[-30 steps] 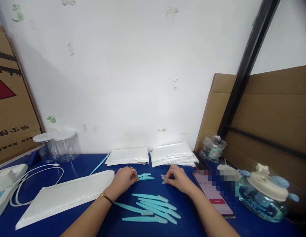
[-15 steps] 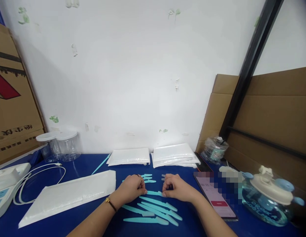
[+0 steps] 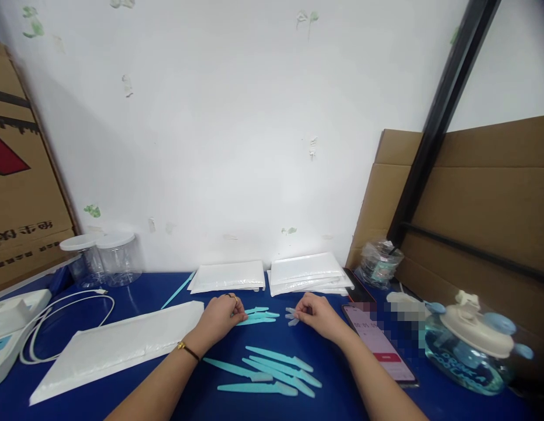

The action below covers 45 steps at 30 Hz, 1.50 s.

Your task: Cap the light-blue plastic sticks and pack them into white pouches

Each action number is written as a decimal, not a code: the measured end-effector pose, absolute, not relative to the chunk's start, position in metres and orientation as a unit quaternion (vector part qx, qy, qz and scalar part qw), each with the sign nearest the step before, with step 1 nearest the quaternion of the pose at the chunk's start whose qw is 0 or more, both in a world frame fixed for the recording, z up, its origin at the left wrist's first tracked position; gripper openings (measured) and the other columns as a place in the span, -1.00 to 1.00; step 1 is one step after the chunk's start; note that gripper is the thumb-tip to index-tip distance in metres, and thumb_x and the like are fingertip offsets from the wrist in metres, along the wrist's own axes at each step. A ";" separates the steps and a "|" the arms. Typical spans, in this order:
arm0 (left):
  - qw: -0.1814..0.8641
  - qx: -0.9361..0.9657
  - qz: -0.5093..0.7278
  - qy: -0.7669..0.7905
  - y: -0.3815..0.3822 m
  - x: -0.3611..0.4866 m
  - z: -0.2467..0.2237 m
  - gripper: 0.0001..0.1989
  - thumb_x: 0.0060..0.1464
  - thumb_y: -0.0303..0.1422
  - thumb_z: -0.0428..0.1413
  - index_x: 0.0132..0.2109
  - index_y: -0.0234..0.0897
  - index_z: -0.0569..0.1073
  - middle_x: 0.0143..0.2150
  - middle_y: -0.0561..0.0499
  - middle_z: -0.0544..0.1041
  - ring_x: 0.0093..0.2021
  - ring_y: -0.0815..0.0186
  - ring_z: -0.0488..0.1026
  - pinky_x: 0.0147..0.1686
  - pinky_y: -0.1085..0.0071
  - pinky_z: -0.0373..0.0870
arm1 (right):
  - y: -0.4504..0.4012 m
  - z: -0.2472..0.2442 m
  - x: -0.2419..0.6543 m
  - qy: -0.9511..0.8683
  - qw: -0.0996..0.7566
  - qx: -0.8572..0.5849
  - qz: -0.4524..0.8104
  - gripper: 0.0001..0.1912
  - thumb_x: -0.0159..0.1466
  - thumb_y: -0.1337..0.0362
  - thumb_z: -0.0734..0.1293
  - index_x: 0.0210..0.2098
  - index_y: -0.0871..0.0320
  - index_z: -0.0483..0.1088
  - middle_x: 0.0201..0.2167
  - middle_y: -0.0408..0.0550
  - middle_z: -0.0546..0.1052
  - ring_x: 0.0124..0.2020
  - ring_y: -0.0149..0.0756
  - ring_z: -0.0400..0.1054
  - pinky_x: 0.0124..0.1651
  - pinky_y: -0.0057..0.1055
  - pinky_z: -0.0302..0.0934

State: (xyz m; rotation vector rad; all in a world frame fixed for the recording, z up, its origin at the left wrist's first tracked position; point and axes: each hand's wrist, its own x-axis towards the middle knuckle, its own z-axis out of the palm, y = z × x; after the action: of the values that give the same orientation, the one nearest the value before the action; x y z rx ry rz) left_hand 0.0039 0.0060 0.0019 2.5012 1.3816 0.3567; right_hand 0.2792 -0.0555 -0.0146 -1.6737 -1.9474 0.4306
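Several teal eyebrow razors [image 3: 278,368] lie fanned out on the blue tabletop in front of me. Beyond them is a smaller group of teal razors [image 3: 260,316], with blades pointing right. My left hand [image 3: 221,316] is closed at the handle end of this group, thumb and fingers pinching a razor. To its right, small clear blade caps [image 3: 291,313] lie in a little cluster. Over them, my right hand [image 3: 318,316] is closed in a pinch on a clear cap, partly hidden by the fingers.
White padded mailers [image 3: 311,273] are stacked by the wall, and a larger white mailer [image 3: 118,345] lies left. A phone [image 3: 388,356] and a drink bottle [image 3: 471,351] stand right. Clear jars [image 3: 118,260] and a white cable [image 3: 109,301] are at the left.
Both hands have moved away from me. The left carried a razor from the middle to the far group; the right went from that razor's blade end to the clear caps.
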 end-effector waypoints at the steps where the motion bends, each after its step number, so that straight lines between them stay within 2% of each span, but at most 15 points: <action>1: 0.123 0.860 0.123 0.480 0.007 0.003 0.002 -0.84 0.03 -0.24 0.07 -0.35 -0.20 0.48 -0.31 0.06 0.48 -0.28 0.31 0.40 -0.32 0.44 0.19 | -0.055 -0.015 0.281 -0.717 0.268 -0.625 0.152 -0.88 0.14 0.21 0.34 -0.42 0.11 0.48 -0.40 -0.16 0.45 -0.38 -0.34 0.29 -0.26 -0.41 0.09; 5: 0.139 0.876 0.159 0.433 -0.005 0.008 0.005 -0.85 0.02 -0.23 0.10 -0.27 -0.15 0.48 -0.23 0.07 0.46 -0.19 0.30 0.38 -0.23 0.45 0.19 | -0.057 -0.011 0.283 -0.718 0.288 -0.618 0.138 -0.91 0.14 0.27 0.32 -0.40 0.10 0.48 -0.39 -0.16 0.45 -0.39 -0.35 0.28 -0.27 -0.42 0.08; 8: 0.195 0.906 0.120 0.357 -0.020 0.017 0.005 -0.80 -0.06 -0.18 0.18 -0.25 -0.08 0.49 -0.21 0.12 0.45 -0.19 0.32 0.38 -0.20 0.46 0.19 | -0.061 -0.006 0.284 -0.719 0.294 -0.613 0.147 -0.89 0.15 0.30 0.29 -0.42 0.13 0.47 -0.43 -0.15 0.44 -0.41 -0.36 0.27 -0.31 -0.45 0.09; 12: 0.214 0.913 0.054 0.344 -0.028 0.023 0.002 -0.87 -0.08 -0.22 0.20 -0.34 -0.11 0.50 -0.32 0.14 0.48 -0.29 0.35 0.40 -0.14 0.41 0.17 | -0.065 -0.002 0.285 -0.725 0.283 -0.605 0.164 -0.85 0.16 0.24 0.30 -0.45 0.15 0.47 -0.44 -0.14 0.45 -0.44 -0.37 0.26 -0.35 -0.47 0.09; 15: 0.199 0.909 0.050 0.363 -0.026 0.024 0.000 -0.90 -0.04 -0.26 0.16 -0.40 -0.16 0.49 -0.39 0.12 0.49 -0.33 0.34 0.40 -0.18 0.40 0.17 | -0.068 -0.001 0.284 -0.744 0.269 -0.578 0.198 -0.81 0.16 0.19 0.31 -0.46 0.15 0.50 -0.42 -0.12 0.48 -0.44 -0.37 0.29 -0.37 -0.48 0.11; 19: 0.164 0.901 0.079 0.395 -0.023 0.024 0.003 -0.89 -0.02 -0.28 0.11 -0.40 -0.18 0.50 -0.34 0.07 0.49 -0.30 0.31 0.40 -0.27 0.43 0.18 | -0.072 -0.003 0.280 -0.767 0.222 -0.537 0.272 -0.79 0.09 0.12 0.38 -0.42 0.13 0.53 -0.49 -0.13 0.49 -0.47 -0.35 0.31 -0.43 -0.50 0.10; 22: 0.184 0.893 0.093 0.401 -0.020 0.022 0.004 -0.86 0.01 -0.27 0.08 -0.39 -0.19 0.49 -0.33 0.07 0.49 -0.32 0.34 0.39 -0.35 0.47 0.20 | -0.072 -0.007 0.277 -0.766 0.219 -0.522 0.303 -0.79 0.09 0.12 0.38 -0.46 0.15 0.51 -0.56 -0.15 0.47 -0.51 -0.35 0.31 -0.48 -0.51 0.07; 28: 0.159 0.871 0.109 0.451 -0.002 0.005 0.003 -0.86 0.01 -0.28 0.06 -0.40 -0.22 0.46 -0.33 0.04 0.48 -0.33 0.32 0.40 -0.38 0.47 0.21 | -0.061 -0.013 0.286 -0.726 0.281 -0.578 0.244 -0.77 0.13 0.15 0.33 -0.50 0.18 0.49 -0.57 -0.15 0.48 -0.52 -0.37 0.29 -0.49 -0.51 0.05; 31: 0.141 0.859 0.119 0.478 0.003 -0.002 0.005 -0.88 -0.02 -0.29 0.09 -0.35 -0.20 0.47 -0.31 0.05 0.47 -0.28 0.29 0.40 -0.35 0.45 0.20 | -0.057 -0.012 0.289 -0.712 0.285 -0.608 0.206 -0.80 0.11 0.15 0.35 -0.43 0.17 0.51 -0.54 -0.14 0.49 -0.51 -0.36 0.28 -0.47 -0.50 0.05; 33: 0.142 0.864 0.142 0.462 -0.001 -0.001 0.007 -0.86 -0.03 -0.26 0.12 -0.29 -0.18 0.47 -0.27 0.06 0.46 -0.23 0.29 0.39 -0.30 0.45 0.21 | -0.058 -0.009 0.289 -0.715 0.290 -0.611 0.176 -0.83 0.09 0.19 0.36 -0.38 0.14 0.51 -0.48 -0.13 0.50 -0.47 -0.35 0.29 -0.43 -0.49 0.08; 36: 0.201 0.895 0.132 0.377 -0.017 0.009 0.011 -0.80 -0.03 -0.20 0.15 -0.23 -0.13 0.49 -0.21 0.08 0.45 -0.22 0.32 0.38 -0.25 0.47 0.22 | -0.060 -0.006 0.287 -0.718 0.295 -0.613 0.149 -0.86 0.11 0.23 0.33 -0.36 0.12 0.51 -0.45 -0.12 0.49 -0.44 -0.33 0.30 -0.39 -0.46 0.10; 39: 0.248 0.913 0.076 0.314 -0.032 0.021 0.012 -0.80 -0.07 -0.19 0.19 -0.25 -0.10 0.52 -0.24 0.09 0.48 -0.25 0.32 0.38 -0.30 0.49 0.23 | -0.062 -0.004 0.286 -0.721 0.291 -0.609 0.155 -0.86 0.12 0.24 0.32 -0.38 0.12 0.51 -0.47 -0.13 0.48 -0.45 -0.34 0.29 -0.41 -0.47 0.10; 42: 0.241 0.915 0.045 0.320 -0.037 0.028 0.009 -0.89 -0.05 -0.25 0.16 -0.36 -0.14 0.53 -0.34 0.08 0.51 -0.34 0.33 0.39 -0.37 0.48 0.22 | -0.065 -0.002 0.286 -0.721 0.296 -0.597 0.193 -0.85 0.12 0.23 0.32 -0.38 0.15 0.51 -0.51 -0.13 0.47 -0.49 -0.36 0.27 -0.47 -0.49 0.08; 45: 0.212 0.908 0.054 0.357 -0.033 0.027 0.004 -0.89 -0.02 -0.30 0.10 -0.40 -0.17 0.52 -0.37 0.07 0.51 -0.36 0.33 0.40 -0.36 0.46 0.21 | -0.070 0.003 0.284 -0.735 0.285 -0.561 0.255 -0.82 0.13 0.19 0.33 -0.41 0.17 0.51 -0.51 -0.12 0.49 -0.51 -0.37 0.29 -0.48 -0.50 0.09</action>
State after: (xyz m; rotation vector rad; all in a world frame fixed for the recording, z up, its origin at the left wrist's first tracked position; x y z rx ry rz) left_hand 0.0269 -0.0325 0.0041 2.5227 0.9904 0.1501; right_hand 0.2841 -0.0703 0.0026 -1.4989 -1.9642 0.6814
